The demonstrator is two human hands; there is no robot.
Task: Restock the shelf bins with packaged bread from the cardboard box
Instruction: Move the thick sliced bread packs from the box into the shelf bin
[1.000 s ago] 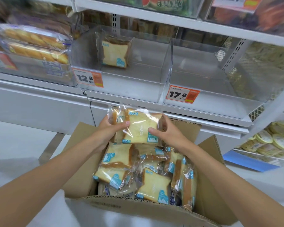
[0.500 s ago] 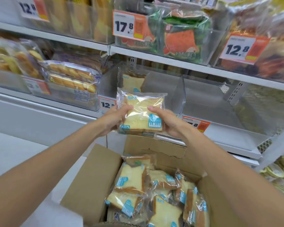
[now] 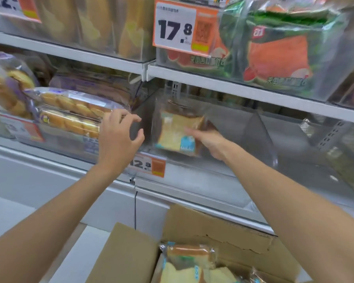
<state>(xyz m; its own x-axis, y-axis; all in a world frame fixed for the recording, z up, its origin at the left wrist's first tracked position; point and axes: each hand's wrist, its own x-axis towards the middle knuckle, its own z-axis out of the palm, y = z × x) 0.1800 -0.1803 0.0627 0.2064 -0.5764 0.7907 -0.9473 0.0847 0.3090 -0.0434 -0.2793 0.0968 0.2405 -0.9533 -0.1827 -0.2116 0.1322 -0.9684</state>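
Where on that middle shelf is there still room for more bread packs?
The right-hand bin, past the clear divider, looks bare. In the 12.8 bin, bare floor lies before the bread pack that the right hand holds, and rightward up to the divider. Left, the roll packs fill their bin.

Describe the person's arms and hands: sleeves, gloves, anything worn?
The left forearm and right forearm are bare to the frame edge; no sleeve shows. The left hand and right hand wear no gloves. No watch, bracelet or ring visible; the right hand is blurred.
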